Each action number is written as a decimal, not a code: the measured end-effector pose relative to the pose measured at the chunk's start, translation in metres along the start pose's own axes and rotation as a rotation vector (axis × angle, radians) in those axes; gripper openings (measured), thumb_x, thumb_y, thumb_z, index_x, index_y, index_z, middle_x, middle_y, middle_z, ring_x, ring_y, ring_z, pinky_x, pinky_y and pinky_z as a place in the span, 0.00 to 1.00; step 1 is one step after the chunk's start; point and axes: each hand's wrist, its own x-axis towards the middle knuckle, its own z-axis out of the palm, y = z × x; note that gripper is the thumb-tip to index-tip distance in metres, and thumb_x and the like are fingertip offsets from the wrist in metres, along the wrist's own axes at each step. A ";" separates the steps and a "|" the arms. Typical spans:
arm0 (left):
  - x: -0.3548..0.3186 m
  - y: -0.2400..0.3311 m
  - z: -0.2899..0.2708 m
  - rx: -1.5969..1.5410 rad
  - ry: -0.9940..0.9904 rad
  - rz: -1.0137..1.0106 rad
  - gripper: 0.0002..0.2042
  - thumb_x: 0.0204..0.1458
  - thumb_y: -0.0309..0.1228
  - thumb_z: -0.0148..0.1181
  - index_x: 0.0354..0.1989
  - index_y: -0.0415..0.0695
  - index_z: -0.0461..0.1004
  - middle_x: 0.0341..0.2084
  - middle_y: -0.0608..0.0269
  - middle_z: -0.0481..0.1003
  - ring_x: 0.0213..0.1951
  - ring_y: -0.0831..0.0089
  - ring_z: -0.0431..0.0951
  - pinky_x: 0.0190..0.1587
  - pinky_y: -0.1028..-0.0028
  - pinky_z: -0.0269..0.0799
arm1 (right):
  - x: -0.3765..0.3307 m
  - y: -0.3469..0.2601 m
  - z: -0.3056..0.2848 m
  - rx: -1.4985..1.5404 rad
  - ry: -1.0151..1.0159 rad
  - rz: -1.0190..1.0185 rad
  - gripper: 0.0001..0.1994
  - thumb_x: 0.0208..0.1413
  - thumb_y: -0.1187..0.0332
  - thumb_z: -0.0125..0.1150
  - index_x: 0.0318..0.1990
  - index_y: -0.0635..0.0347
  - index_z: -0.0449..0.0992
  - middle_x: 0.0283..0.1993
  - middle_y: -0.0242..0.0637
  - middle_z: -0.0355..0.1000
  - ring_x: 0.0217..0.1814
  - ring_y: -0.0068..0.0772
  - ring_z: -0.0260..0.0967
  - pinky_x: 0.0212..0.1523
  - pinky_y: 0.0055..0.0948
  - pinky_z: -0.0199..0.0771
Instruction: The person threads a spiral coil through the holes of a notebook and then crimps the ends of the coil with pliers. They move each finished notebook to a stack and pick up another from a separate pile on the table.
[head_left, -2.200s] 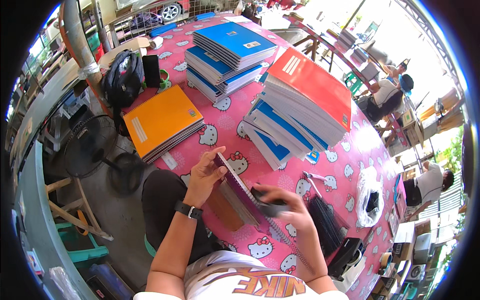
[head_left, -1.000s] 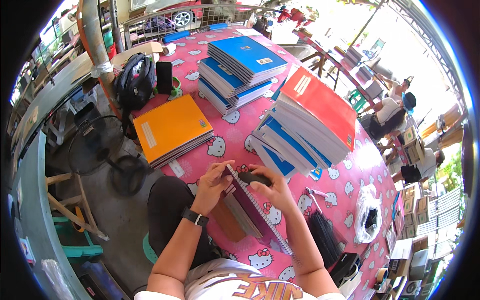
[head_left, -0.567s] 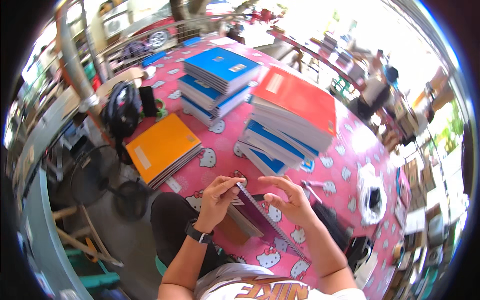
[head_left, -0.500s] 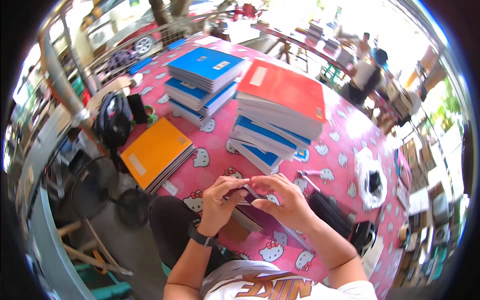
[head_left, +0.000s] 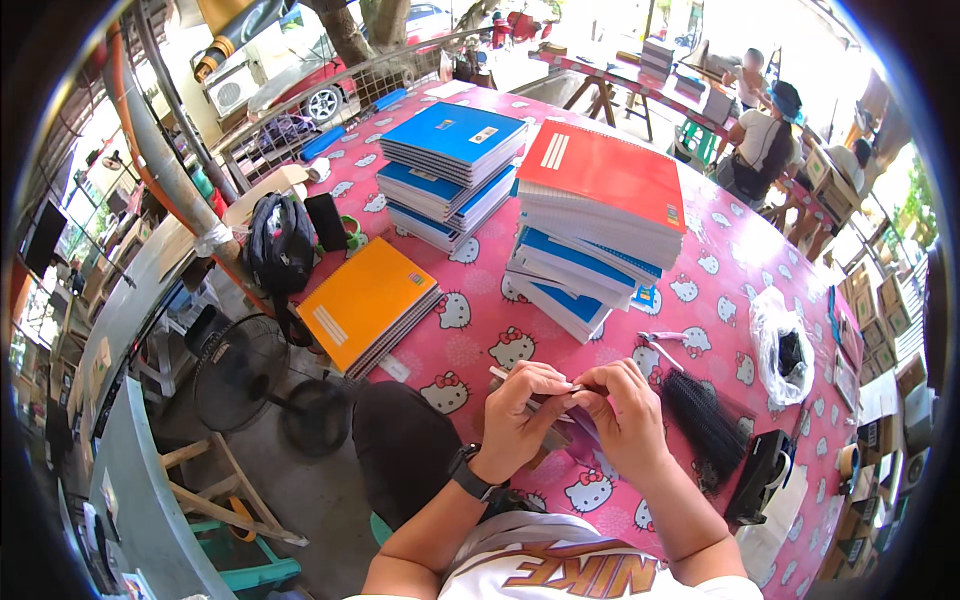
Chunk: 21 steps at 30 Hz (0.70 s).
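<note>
A: Entry, hands. Where are they?

B: Both at the near edge of the pink table (head_left: 720, 250), close together. Left hand (head_left: 520, 415) and right hand (head_left: 625, 410) meet fingertip to fingertip, fingers curled in tight, pinching a thin strip (head_left: 540, 383) at the top edge of a notebook (head_left: 560, 435) that they prop up between them. The strip's pale end sticks out left of the left hand. The notebook is mostly covered by the hands; cover colour unclear.

A: Wrist?

B: Dark watch (head_left: 468, 472) on the left wrist.

A: Surroundings, near side?

B: Just right of the right hand, a bundle of black binding combs (head_left: 705, 425). Beyond that, a black tape dispenser (head_left: 760, 475) at the table's right edge. A clear plastic bag (head_left: 782, 345) lies farther right.

A: Far side?

B: Orange notebook stack (head_left: 368, 302) to the left. Tall stack with a red cover (head_left: 600, 215) straight ahead of the hands, blue stack (head_left: 452, 170) beyond it to the left. A black backpack (head_left: 280, 250) sits off the table's left edge, a floor fan (head_left: 240, 370) below it.
</note>
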 end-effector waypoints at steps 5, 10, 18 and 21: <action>0.001 -0.006 -0.002 -0.013 0.002 0.037 0.08 0.43 0.20 0.64 0.31 0.41 0.72 0.31 0.60 0.74 0.37 0.67 0.75 0.39 0.73 0.70 | -0.005 -0.009 -0.001 0.188 0.059 0.225 0.10 0.47 0.67 0.66 0.32 0.62 0.73 0.27 0.37 0.68 0.31 0.36 0.66 0.33 0.31 0.69; 0.004 -0.005 -0.004 -0.050 -0.036 0.093 0.07 0.44 0.20 0.64 0.30 0.41 0.72 0.31 0.60 0.74 0.37 0.68 0.74 0.40 0.73 0.70 | 0.001 -0.006 -0.008 0.032 -0.056 0.039 0.09 0.47 0.68 0.65 0.32 0.63 0.72 0.28 0.37 0.68 0.31 0.37 0.66 0.31 0.31 0.68; 0.002 -0.009 -0.009 0.289 -0.131 0.025 0.09 0.51 0.30 0.59 0.38 0.41 0.70 0.27 0.62 0.71 0.34 0.64 0.72 0.37 0.69 0.66 | 0.000 -0.005 0.003 -0.050 -0.054 -0.097 0.10 0.50 0.69 0.61 0.38 0.63 0.71 0.34 0.40 0.70 0.36 0.44 0.67 0.36 0.36 0.68; 0.015 0.000 -0.030 0.356 0.032 -0.049 0.08 0.55 0.32 0.54 0.36 0.41 0.69 0.30 0.59 0.71 0.36 0.64 0.70 0.38 0.67 0.63 | 0.015 -0.016 -0.011 0.006 0.034 -0.065 0.16 0.48 0.68 0.62 0.44 0.64 0.70 0.39 0.42 0.70 0.41 0.46 0.67 0.42 0.37 0.67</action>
